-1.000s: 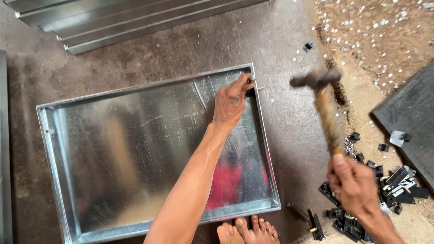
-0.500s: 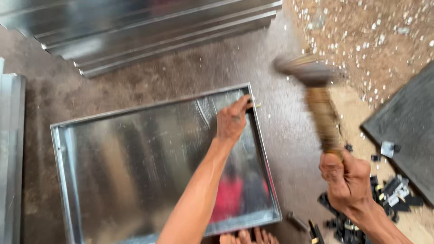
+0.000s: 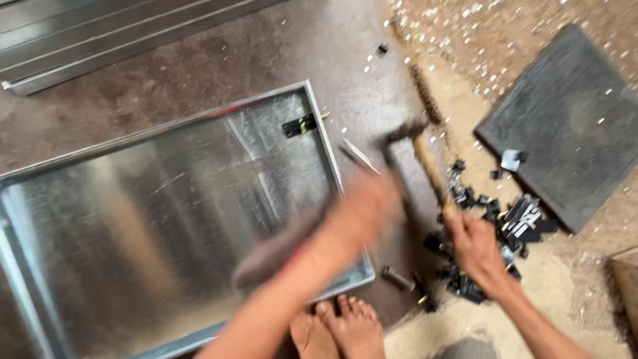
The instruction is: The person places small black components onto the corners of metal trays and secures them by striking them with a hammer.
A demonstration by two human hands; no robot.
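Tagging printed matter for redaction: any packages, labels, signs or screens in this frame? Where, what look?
None in view. Only bare things: a shiny sheet-metal tray on the floor, a dark slab at upper right, and a pile of small black metal parts beside the right hand holding a hammer.

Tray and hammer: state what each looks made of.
The tray looks like thin galvanised sheet steel: silvery, mottled sheen, blurred reflections, folded-up rim. The hammer in the right hand seems to have a dark metal head on a pale brown, probably wooden handle; motion blur leaves the finish uncertain.
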